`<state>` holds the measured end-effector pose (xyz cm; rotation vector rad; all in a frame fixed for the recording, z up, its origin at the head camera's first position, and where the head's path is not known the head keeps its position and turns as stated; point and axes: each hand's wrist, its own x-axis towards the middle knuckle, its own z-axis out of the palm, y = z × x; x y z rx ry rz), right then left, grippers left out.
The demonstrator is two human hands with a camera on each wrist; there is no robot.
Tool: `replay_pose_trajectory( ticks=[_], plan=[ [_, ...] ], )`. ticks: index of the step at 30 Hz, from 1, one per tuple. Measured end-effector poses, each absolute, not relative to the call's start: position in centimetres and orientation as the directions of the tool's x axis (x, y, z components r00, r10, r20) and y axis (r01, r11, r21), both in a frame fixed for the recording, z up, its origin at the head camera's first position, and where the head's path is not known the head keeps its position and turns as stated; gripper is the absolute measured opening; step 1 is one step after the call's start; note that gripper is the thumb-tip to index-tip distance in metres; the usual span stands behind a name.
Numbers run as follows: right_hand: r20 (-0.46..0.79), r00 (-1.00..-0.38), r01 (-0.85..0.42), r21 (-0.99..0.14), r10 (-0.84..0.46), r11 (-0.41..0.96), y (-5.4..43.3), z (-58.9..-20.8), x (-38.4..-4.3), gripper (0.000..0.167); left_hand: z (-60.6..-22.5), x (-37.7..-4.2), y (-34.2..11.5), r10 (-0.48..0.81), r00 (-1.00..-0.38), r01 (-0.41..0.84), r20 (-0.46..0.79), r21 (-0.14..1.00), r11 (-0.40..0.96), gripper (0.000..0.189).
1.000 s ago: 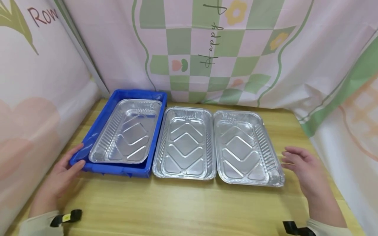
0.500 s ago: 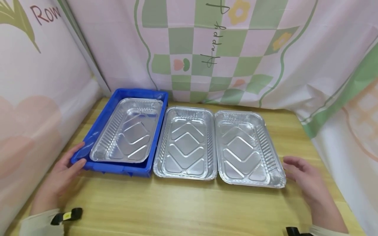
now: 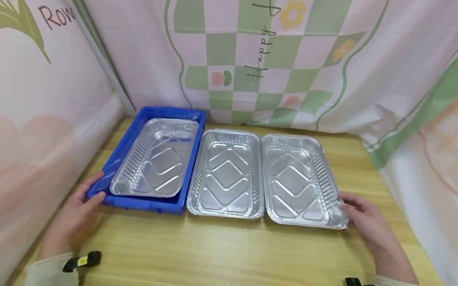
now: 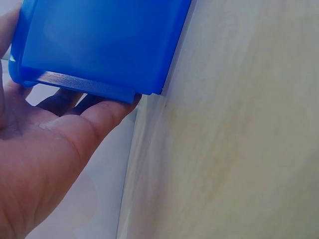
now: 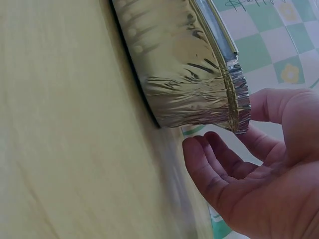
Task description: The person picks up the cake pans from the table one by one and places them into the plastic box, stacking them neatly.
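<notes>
At the left, my left hand point(image 3: 76, 212) grips the front left corner of a blue plastic tray point(image 3: 137, 204), its thumb at the rim and fingers beneath the edge in the left wrist view. Inside the blue tray lies an aluminium foil pan point(image 3: 161, 161). A second foil pan point(image 3: 227, 174) stands directly to its right. Against that one sits a third foil pan point(image 3: 295, 180), slightly turned. My right hand point(image 3: 368, 220) holds the third pan's rim near its front right corner. In the right wrist view the thumb reaches over the rim, other fingers curled alongside and below.
All trays stand in a row on a wooden table point(image 3: 214, 254). A printed checkered curtain point(image 3: 257, 87) hangs close behind them. Pale patterned fabric point(image 3: 32, 159) walls in the left side, and more fabric point(image 3: 429, 159) the right.
My right hand has moved from beside the third foil pan onto its rim. The left hand keeps hold of the blue tray. The head view has shifted slightly.
</notes>
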<state>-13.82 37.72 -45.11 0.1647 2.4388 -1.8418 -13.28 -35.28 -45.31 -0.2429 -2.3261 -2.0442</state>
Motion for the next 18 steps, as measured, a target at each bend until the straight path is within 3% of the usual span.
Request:
replay_pose_trajectory(
  ticks=[18],
  plan=[
    [-0.092, -0.995, 0.094, -0.995, 0.041, 0.038, 37.8, -46.3, -13.9, 0.033, -45.6, -13.2, -35.3, 0.098, -0.987, 0.137, 0.128, 0.987, 0.087, 0.059]
  ],
)
